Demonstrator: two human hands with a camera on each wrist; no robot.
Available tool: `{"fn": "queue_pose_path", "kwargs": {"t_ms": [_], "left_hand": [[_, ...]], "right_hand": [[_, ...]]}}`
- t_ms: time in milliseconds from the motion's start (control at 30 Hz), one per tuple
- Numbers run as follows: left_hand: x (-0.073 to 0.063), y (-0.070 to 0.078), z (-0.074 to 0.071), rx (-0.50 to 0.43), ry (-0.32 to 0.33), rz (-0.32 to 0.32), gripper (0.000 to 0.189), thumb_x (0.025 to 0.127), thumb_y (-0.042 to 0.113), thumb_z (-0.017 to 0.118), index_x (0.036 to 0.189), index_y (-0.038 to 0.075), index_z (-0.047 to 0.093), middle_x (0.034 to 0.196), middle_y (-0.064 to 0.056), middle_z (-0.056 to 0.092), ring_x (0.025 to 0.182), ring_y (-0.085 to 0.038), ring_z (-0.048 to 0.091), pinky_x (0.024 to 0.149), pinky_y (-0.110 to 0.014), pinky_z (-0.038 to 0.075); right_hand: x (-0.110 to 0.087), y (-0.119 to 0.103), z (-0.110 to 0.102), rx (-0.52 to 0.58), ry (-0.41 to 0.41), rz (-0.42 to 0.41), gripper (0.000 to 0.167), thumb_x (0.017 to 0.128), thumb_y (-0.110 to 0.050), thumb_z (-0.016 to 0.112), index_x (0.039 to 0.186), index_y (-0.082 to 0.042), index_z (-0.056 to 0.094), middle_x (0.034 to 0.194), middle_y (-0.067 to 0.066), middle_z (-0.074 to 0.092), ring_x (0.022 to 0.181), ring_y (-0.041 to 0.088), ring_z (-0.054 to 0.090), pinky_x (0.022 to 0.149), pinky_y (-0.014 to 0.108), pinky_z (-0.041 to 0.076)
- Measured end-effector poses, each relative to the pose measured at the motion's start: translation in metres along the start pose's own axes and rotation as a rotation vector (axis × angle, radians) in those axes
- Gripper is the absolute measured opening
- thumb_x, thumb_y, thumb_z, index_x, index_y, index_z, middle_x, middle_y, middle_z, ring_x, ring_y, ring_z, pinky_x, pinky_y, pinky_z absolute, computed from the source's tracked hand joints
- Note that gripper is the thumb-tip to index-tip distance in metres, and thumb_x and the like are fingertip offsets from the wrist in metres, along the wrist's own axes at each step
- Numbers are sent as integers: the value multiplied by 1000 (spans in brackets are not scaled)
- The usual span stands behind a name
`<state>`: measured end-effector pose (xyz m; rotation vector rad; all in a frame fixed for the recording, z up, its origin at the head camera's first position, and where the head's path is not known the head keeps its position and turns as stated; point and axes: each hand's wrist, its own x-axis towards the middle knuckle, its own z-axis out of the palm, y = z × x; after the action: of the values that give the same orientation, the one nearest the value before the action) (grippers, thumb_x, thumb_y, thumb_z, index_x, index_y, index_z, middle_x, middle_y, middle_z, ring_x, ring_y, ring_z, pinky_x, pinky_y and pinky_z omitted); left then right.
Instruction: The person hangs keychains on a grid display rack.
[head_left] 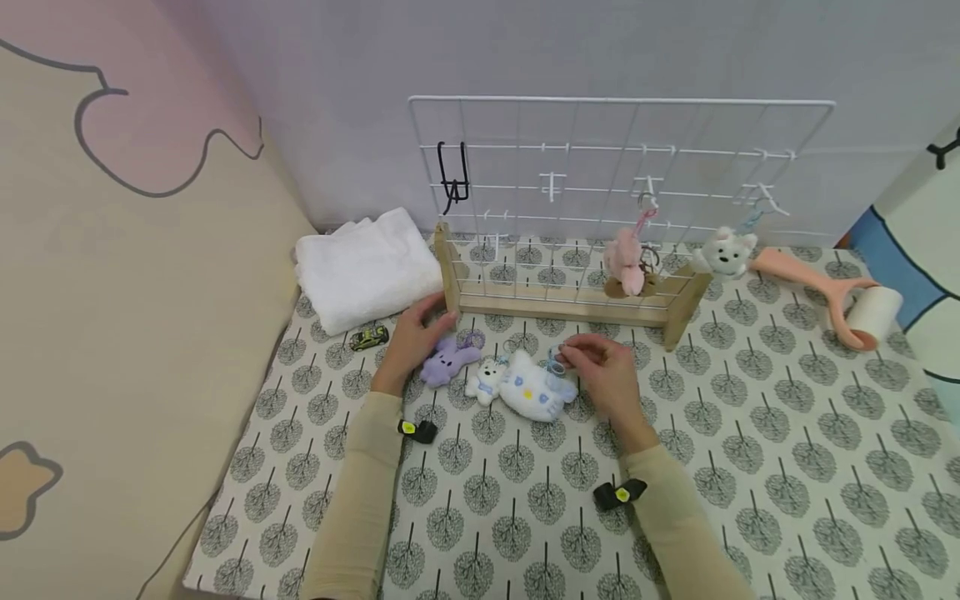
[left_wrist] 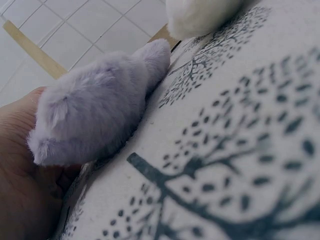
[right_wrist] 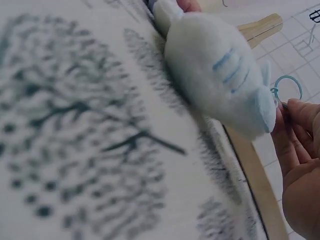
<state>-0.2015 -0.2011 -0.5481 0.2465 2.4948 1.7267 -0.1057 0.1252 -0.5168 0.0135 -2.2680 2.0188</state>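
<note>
My right hand (head_left: 606, 373) pinches the pale blue ring (right_wrist: 290, 86) of a white cat-head plush keychain (head_left: 532, 390) with blue bows and a yellow nose. The plush lies tilted at the tablecloth, blue whisker stripes showing in the right wrist view. With thumb and fingers extended, my left hand (head_left: 414, 340) reaches to the front end of the rack's wooden left foot (head_left: 447, 275). A purple plush keychain (head_left: 447, 363) lies just right of that hand and hides part of it in the left wrist view. Between the purple plush and the cat sits a small white plush bear (head_left: 486, 382).
A white wire grid rack (head_left: 551, 232) stands behind, with a black hook (head_left: 453, 177) and white hooks. A pink plush (head_left: 624, 257) and a white bear plush (head_left: 726, 252) hang from it. Around it are a folded white towel (head_left: 367, 268), toy car (head_left: 369, 337) and orange-handled roller (head_left: 836, 292).
</note>
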Motion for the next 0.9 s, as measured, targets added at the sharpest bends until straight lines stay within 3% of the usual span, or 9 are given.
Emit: {"fn": "queue_pose_path", "kwargs": {"t_ms": [233,400,700,900], "left_hand": [[0,1,-1,17,4,9,57,101,40,72,153,22,57,149,-8,63,129,-29,62,112,-51,47],[0,2,-1,26,3,18,58,101,41,72,153,20,57,149,-9,63,131,-29,61,115,-51,44],[-1,2,0,34,8,22,56,102,38,71,153,20,57,147,-8,64,127,-27,63,111,-48,48],[-1,2,0,27,-1,9,57,102,40,71,154,21,56,147,-8,64,125,-27,64,108,-49,50]], "right_hand": [[5,-20,0,-62,64,-98,12,93,0,79,102,7,76,96,24,77,77,7,71,71,18,58],[7,-35,-1,-102,94,-107,12,93,-3,79,101,6,76,96,21,76,76,4,67,67,16,54],[18,-64,-1,-63,94,-250,6,94,5,75,97,8,72,91,23,75,78,8,69,73,18,57],[23,-97,-1,-131,77,-297,6,96,4,73,99,8,70,94,22,75,80,3,70,75,18,59]]}}
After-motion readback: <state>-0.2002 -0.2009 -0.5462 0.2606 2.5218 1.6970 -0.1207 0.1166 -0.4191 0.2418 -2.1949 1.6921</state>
